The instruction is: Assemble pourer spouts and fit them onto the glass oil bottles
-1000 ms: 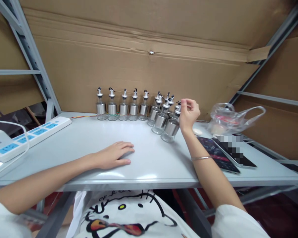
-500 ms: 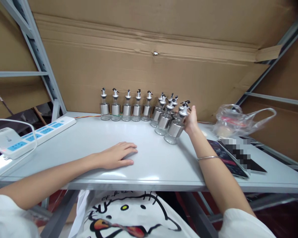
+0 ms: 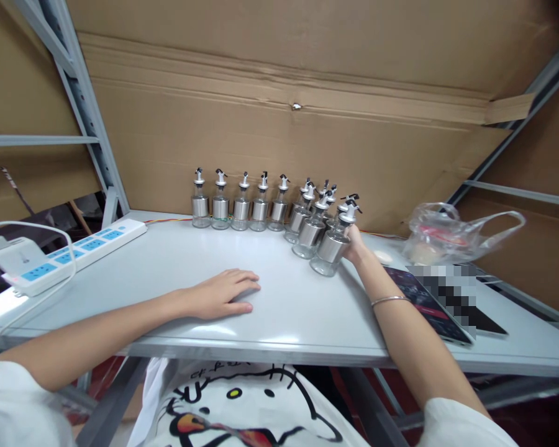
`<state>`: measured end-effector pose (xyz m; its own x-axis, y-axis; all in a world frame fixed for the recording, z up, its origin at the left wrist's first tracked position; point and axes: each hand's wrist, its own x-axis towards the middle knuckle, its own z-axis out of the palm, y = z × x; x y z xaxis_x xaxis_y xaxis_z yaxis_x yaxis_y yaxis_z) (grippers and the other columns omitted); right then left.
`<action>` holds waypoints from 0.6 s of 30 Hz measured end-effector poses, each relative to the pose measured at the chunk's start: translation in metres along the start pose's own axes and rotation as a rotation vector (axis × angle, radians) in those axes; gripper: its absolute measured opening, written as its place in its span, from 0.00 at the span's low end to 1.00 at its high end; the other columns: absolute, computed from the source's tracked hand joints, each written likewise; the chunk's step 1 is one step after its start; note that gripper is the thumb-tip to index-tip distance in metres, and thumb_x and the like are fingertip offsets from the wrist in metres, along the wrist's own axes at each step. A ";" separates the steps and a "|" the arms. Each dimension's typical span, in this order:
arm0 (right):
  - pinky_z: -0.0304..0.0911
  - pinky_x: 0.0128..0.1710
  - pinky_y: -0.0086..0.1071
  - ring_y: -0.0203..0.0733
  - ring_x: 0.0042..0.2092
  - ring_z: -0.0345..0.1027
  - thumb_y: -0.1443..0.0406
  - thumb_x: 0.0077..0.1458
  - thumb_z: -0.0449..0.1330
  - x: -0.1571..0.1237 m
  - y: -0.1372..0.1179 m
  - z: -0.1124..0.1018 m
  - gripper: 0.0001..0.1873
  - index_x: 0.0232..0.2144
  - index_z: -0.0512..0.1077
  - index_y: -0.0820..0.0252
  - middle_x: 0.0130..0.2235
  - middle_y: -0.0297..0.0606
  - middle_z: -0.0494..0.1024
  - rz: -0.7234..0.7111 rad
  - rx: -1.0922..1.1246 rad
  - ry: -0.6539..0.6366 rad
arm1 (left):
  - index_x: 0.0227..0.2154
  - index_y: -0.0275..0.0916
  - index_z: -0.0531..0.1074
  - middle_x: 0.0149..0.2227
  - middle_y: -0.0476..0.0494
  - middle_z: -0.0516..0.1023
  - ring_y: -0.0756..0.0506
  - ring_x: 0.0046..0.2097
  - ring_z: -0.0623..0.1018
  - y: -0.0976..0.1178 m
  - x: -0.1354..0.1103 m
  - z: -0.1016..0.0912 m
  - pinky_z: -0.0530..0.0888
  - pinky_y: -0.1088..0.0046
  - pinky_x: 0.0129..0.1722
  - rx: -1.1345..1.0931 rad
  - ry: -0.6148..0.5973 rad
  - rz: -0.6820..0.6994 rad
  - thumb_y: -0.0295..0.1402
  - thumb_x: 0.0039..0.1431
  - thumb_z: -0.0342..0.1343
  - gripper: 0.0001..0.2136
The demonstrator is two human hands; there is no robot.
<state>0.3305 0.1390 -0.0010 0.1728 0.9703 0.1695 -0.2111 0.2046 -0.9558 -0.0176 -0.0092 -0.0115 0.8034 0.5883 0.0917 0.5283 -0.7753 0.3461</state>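
My left hand (image 3: 226,293) lies flat on the grey table, palm down with fingers stretched out, touching only the tabletop. At the right end of the bottle group, my right hand (image 3: 354,244) is right behind the frontmost oil bottle (image 3: 330,247), whose body hides its fingers. Whether it grips this bottle or the one behind cannot be seen. The bottles are clear glass with a steel band and a black-and-silver pouring spout. Another oil bottle (image 3: 309,233) stands just left of the frontmost one. Several more stand upright in a row, with an oil bottle (image 3: 200,206) at its left end.
A white power strip (image 3: 86,251) with a plugged-in charger (image 3: 18,257) lies at the left. On the right are a clear plastic bag (image 3: 440,236), a tablet-like device (image 3: 428,304) and a dark flat object, partly blurred. Cardboard (image 3: 242,136) walls off the back.
My right hand has sunk lower behind the front bottle, and its raised thumb has gone down. The view has shifted slightly. My left hand has stayed put on the table.
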 end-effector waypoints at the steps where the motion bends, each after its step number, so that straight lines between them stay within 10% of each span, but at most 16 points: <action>1: 0.67 0.31 0.37 0.42 0.26 0.67 0.47 0.48 0.56 0.000 0.001 -0.001 0.21 0.17 0.63 0.54 0.15 0.29 0.67 0.028 0.016 0.004 | 0.55 0.38 0.63 0.60 0.36 0.63 0.38 0.61 0.63 -0.001 0.000 0.000 0.59 0.57 0.62 -0.046 0.006 -0.024 0.43 0.62 0.49 0.22; 7: 0.68 0.32 0.38 0.43 0.28 0.70 0.48 0.53 0.51 -0.001 0.003 -0.003 0.22 0.17 0.64 0.55 0.16 0.32 0.70 0.132 0.092 0.028 | 0.64 0.35 0.45 0.67 0.33 0.44 0.40 0.67 0.50 -0.016 0.042 0.008 0.53 0.55 0.64 -0.588 0.124 -0.252 0.48 0.64 0.40 0.31; 18: 0.68 0.33 0.42 0.50 0.33 0.72 0.37 0.48 0.50 0.005 0.011 -0.007 0.28 0.18 0.65 0.53 0.17 0.35 0.72 0.136 0.117 0.018 | 0.62 0.31 0.18 0.66 0.28 0.18 0.37 0.67 0.28 -0.015 0.204 0.038 0.38 0.59 0.66 -0.721 0.416 -0.340 0.50 0.31 0.70 0.71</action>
<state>0.3362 0.1447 -0.0122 0.1521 0.9878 0.0348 -0.3445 0.0860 -0.9348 0.1486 0.1132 -0.0331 0.3966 0.9039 0.1601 0.3060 -0.2946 0.9053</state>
